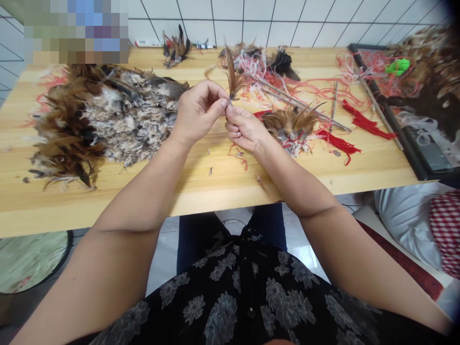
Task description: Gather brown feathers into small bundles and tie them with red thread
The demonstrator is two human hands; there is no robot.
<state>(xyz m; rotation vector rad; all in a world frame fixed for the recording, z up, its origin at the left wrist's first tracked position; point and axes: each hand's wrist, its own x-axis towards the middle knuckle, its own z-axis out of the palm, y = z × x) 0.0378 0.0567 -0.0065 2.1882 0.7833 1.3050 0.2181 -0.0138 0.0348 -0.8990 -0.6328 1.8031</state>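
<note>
A small bunch of brown feathers (233, 79) stands upright over the table, its quill ends pinched between both hands. My left hand (203, 110) is closed, with thumb and forefinger at the base of the bunch. Closed as well, my right hand (246, 127) meets it there, its fingertips touching the left thumb. The exact grip at the quills is too small to make out. Just right of my right hand lies a tied fan of brown feathers (293, 124) with red thread. A large heap of grey and brown feathers (132, 115) spreads left of my left hand.
Thin sticks (305, 108) and tangled pink and white strings (258, 64) lie behind my right hand. A red tassel (366, 120) rests near a black-edged tray (413, 148) holding feathers and a phone-like dark object. Beyond the wooden table (201, 191) is a tiled wall. Another person's clothing shows at right.
</note>
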